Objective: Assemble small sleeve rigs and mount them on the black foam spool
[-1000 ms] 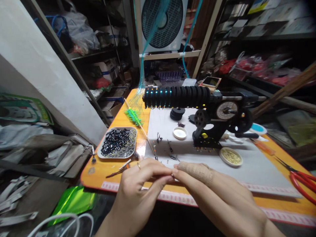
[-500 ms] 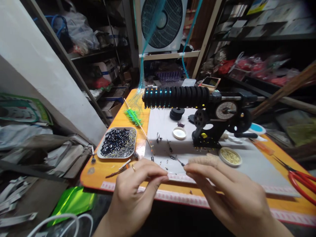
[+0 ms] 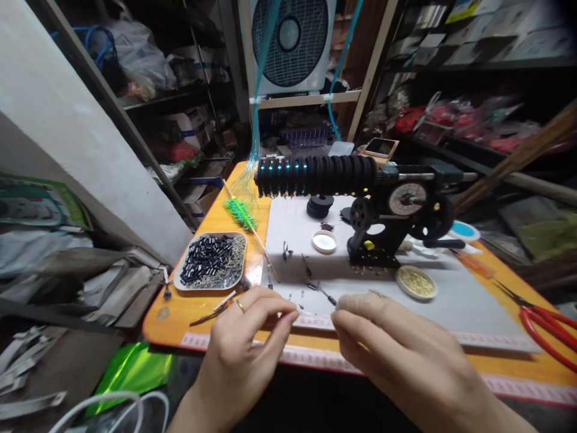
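Observation:
Both hands hover above the near edge of a white sheet [image 3: 473,319]. My left hand [image 3: 252,337], a ring on one finger, is closed with thumb and forefinger tips together. A pinch also closes my right hand [image 3: 401,355], and a tan wrap covers one of its fingers. Anything held in either pinch is too small to make out. Just beyond the right fingertips lies a small wire piece with a black sleeve [image 3: 331,299]. A similar black piece [image 3: 308,272] lies farther back. Tiny metal bits [image 3: 302,294] are scattered between the hands.
A white tray [image 3: 178,282] of black tubes and small metal parts stands left. Behind is a black cranked device [image 3: 374,240] with a ridged roller. Dishes [image 3: 417,294], [image 3: 324,249], red-handled scissors [image 3: 536,325] and a stick with green bristles [image 3: 241,213] lie around.
The view has shifted slightly, so the scene sits a little farther left. My right fingers have curled in more and dropped slightly toward me. My left hand keeps its pinch.

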`<control>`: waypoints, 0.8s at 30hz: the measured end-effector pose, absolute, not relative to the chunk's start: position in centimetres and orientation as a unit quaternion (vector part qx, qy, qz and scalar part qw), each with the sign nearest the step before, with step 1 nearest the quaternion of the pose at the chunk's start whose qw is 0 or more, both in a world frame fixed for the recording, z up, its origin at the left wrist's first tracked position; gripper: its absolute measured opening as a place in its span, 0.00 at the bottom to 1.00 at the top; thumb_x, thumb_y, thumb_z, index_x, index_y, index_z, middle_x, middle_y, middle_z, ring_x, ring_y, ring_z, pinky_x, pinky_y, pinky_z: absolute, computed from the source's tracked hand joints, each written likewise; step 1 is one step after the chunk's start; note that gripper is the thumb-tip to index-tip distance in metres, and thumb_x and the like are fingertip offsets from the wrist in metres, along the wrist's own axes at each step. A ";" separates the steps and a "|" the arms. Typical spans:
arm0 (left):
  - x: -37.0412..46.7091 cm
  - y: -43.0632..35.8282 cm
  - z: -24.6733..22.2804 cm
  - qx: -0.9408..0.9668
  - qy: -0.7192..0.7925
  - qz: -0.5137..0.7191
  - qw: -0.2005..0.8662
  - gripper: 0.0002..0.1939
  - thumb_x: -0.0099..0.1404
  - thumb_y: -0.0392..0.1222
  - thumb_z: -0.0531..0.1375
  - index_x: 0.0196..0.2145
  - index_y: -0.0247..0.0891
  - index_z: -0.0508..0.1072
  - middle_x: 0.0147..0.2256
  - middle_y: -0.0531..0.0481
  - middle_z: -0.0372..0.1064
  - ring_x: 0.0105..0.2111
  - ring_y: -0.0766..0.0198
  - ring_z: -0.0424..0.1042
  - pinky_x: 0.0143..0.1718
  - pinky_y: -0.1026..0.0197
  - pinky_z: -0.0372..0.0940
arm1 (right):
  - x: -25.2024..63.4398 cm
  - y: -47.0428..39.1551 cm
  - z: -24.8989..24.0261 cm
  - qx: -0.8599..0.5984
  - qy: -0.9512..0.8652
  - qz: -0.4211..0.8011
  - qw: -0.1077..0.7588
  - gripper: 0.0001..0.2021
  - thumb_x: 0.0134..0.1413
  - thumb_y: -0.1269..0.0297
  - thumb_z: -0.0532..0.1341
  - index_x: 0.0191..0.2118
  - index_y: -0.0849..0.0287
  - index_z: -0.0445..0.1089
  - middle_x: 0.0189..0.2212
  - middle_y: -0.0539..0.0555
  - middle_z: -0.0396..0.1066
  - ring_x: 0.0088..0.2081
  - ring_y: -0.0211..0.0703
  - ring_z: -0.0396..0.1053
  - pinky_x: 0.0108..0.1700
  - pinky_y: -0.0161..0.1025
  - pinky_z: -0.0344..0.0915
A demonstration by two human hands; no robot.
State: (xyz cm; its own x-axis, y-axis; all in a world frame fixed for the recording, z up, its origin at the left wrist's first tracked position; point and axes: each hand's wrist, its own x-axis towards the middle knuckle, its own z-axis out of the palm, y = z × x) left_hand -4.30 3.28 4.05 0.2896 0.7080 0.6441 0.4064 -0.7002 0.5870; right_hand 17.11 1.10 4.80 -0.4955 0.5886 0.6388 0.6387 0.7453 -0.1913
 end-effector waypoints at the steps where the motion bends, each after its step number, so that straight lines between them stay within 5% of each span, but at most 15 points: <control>1: -4.1 3.3 4.1 0.788 0.354 0.479 0.155 0.07 0.62 0.24 0.60 0.35 0.31 0.74 0.30 0.48 0.72 0.32 0.70 0.72 0.37 0.71 0.66 | 17.0 1.2 4.8 -0.340 -0.870 -0.053 0.353 0.10 0.60 0.80 0.55 0.44 0.64 0.68 0.40 0.61 0.73 0.39 0.45 0.72 0.39 0.39 0.67; 6: -3.2 2.8 4.4 0.787 0.359 0.476 0.158 0.07 0.62 0.23 0.59 0.34 0.30 0.73 0.30 0.47 0.71 0.32 0.70 0.71 0.36 0.71 0.66 | 16.0 1.6 5.1 -0.326 -0.875 -0.016 0.357 0.09 0.61 0.80 0.54 0.40 0.65 0.70 0.44 0.64 0.74 0.42 0.48 0.74 0.43 0.40 0.70; 14: -4.2 3.1 4.7 0.778 0.386 0.454 0.198 0.06 0.63 0.25 0.59 0.34 0.33 0.72 0.30 0.51 0.69 0.31 0.70 0.69 0.35 0.70 0.64 | 16.2 2.1 5.0 -0.364 -0.843 0.070 0.391 0.08 0.58 0.79 0.58 0.39 0.60 0.69 0.42 0.56 0.74 0.42 0.38 0.73 0.43 0.31 0.69; 24: -3.9 2.8 4.7 0.726 0.416 0.456 0.303 0.10 0.62 0.26 0.57 0.29 0.40 0.66 0.28 0.57 0.64 0.29 0.68 0.66 0.31 0.65 0.62 | 15.9 1.5 4.2 -0.421 -0.741 0.224 0.472 0.07 0.59 0.75 0.59 0.38 0.56 0.68 0.36 0.51 0.71 0.35 0.35 0.73 0.33 0.29 0.71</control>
State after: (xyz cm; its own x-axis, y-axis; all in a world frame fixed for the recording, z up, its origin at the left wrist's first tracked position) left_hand -3.93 2.76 4.69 0.2378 0.8809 0.4092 0.3280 -0.4694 0.8198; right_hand 15.95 1.49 4.16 -0.1993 0.8358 0.5115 0.4137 0.5449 -0.7293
